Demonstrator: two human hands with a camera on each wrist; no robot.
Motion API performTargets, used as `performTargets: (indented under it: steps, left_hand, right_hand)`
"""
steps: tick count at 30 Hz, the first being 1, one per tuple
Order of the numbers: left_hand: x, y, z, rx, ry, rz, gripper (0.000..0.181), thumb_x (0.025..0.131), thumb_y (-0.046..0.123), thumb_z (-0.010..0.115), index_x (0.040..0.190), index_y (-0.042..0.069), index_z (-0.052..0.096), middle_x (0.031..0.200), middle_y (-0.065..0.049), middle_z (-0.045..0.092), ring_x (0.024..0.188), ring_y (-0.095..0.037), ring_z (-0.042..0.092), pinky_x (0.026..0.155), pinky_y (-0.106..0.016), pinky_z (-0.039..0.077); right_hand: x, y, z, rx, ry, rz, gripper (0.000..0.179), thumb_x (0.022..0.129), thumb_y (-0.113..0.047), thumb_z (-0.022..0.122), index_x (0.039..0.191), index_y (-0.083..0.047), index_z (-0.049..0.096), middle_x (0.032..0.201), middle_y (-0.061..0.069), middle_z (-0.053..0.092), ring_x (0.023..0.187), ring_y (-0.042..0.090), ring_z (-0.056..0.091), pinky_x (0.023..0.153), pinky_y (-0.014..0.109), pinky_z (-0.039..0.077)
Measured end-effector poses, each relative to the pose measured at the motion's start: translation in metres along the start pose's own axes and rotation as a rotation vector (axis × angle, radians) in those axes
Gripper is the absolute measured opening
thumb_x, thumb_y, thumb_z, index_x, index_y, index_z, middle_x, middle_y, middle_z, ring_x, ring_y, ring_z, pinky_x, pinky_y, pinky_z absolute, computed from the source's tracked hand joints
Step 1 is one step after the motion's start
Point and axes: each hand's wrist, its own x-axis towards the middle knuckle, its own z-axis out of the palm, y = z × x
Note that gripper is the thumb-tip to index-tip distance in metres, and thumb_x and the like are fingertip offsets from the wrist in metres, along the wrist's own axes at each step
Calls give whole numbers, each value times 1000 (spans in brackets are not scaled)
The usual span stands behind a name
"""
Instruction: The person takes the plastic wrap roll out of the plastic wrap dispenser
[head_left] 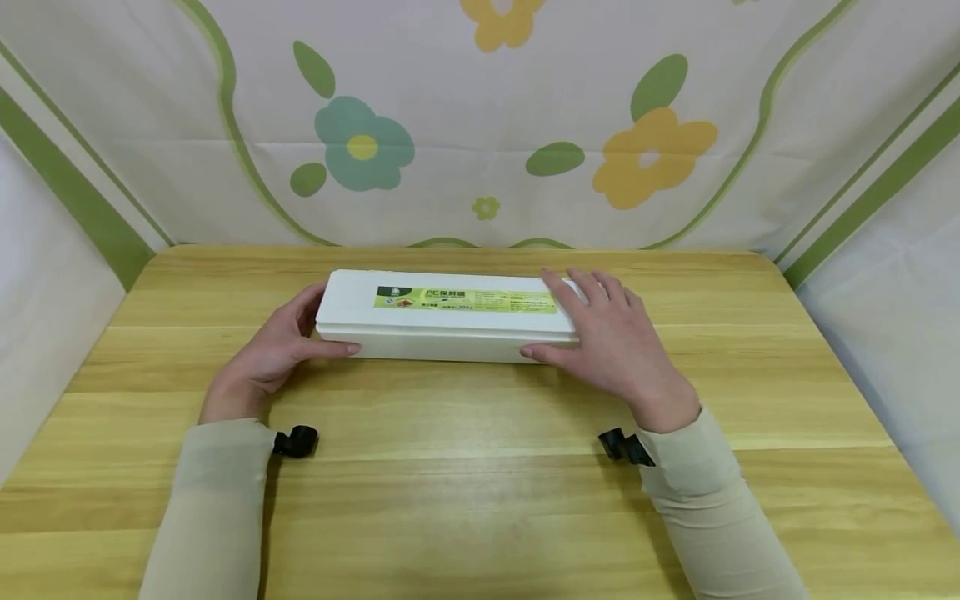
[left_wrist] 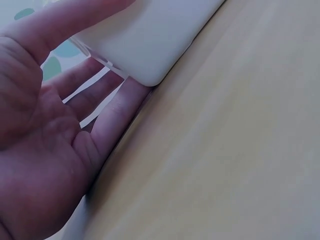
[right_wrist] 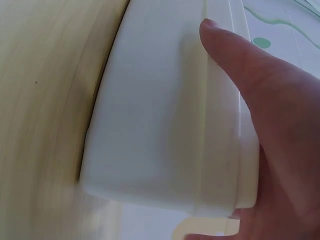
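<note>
A long white cling film box (head_left: 442,343) lies crosswise near the back of the wooden table, its lid down and a green label (head_left: 465,300) on top. My left hand (head_left: 273,350) holds its left end, thumb along the front face and fingers reaching behind. In the left wrist view those fingers (left_wrist: 117,107) pass around the box's rounded end (left_wrist: 145,45), low against the tabletop. Over the right end lies my right hand (head_left: 611,342), gripping with the thumb on the front and the fingers across the lid. The right wrist view shows that thumb (right_wrist: 240,60) against the lid seam.
The wooden table (head_left: 465,467) spreads in front of the box. Behind it hangs a white cloth (head_left: 450,108) with printed flowers, and pale cloth walls stand at both sides. Small black wrist-worn devices (head_left: 298,442) protrude from both sleeves.
</note>
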Motion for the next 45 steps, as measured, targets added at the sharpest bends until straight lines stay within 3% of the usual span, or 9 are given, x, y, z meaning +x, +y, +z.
performTargets:
  steps: [3, 5, 11, 15, 20, 32, 38, 42, 45]
  left_hand:
    - [0, 0, 2, -7, 7, -3, 100, 83, -1, 91, 166, 22, 39, 153, 9, 50, 140, -16, 40, 106, -19, 41]
    - [1, 1, 3, -9, 10, -2, 100, 83, -1, 91, 166, 22, 40, 153, 9, 50, 141, -16, 39, 106, -18, 41]
    - [0, 2, 4, -14, 16, -8, 101, 83, 0, 91, 166, 23, 39, 154, 8, 50, 140, -16, 40, 106, -18, 42]
    - [0, 1, 4, -6, 16, -8, 101, 83, 1, 91, 166, 24, 39, 153, 8, 50, 139, -16, 42, 105, -18, 43]
    - [1, -1, 1, 8, 28, -6, 100, 82, 2, 92, 165, 24, 41, 152, 10, 51, 139, -15, 42, 105, -17, 42]
    - [4, -3, 5, 6, 14, 3, 97, 84, 3, 91, 164, 22, 40, 153, 8, 49, 139, -15, 41, 106, -19, 43]
    - [3, -4, 6, 9, 14, -3, 97, 84, 4, 91, 164, 23, 40, 149, 8, 51, 134, -18, 44, 102, -21, 47]
    - [2, -3, 5, 10, 22, 0, 97, 85, 3, 91, 164, 23, 40, 150, 9, 50, 135, -18, 43, 103, -21, 45]
    - [2, -4, 4, 9, 26, 0, 97, 85, 4, 90, 165, 23, 39, 151, 9, 49, 135, -18, 42, 103, -22, 44]
  right_hand:
    - [1, -3, 0, -19, 18, 2, 103, 87, -77, 73, 167, -24, 36, 168, 14, 41, 159, 46, 29, 124, 75, 21]
    - [2, -7, 1, -25, 36, -10, 104, 86, -77, 74, 166, -21, 39, 166, 13, 44, 158, 44, 31, 124, 75, 21]
    - [13, -27, 7, -98, 92, -75, 103, 85, -81, 72, 165, -25, 42, 160, 8, 52, 150, 40, 42, 119, 72, 29]
    - [25, -49, 11, -149, 63, -99, 102, 88, -82, 68, 168, -28, 36, 164, 8, 49, 152, 41, 40, 122, 74, 25]
    - [38, -74, 18, -195, 52, -125, 104, 89, -82, 67, 170, -28, 32, 166, 7, 47, 149, 39, 45, 118, 71, 32]
    - [62, -127, 36, -263, 140, -218, 97, 91, -86, 58, 170, -38, 28, 156, 5, 52, 139, 33, 52, 107, 63, 42]
    - [68, -140, 45, -341, 237, -298, 90, 94, -83, 57, 168, -37, 32, 149, 6, 56, 132, 32, 57, 100, 59, 48]
    - [70, -141, 49, -382, 327, -312, 84, 95, -82, 55, 164, -36, 41, 142, 6, 60, 127, 31, 61, 98, 57, 52]
    - [71, -142, 51, -381, 349, -318, 80, 97, -79, 56, 163, -35, 43, 141, 6, 61, 125, 32, 63, 97, 57, 52]
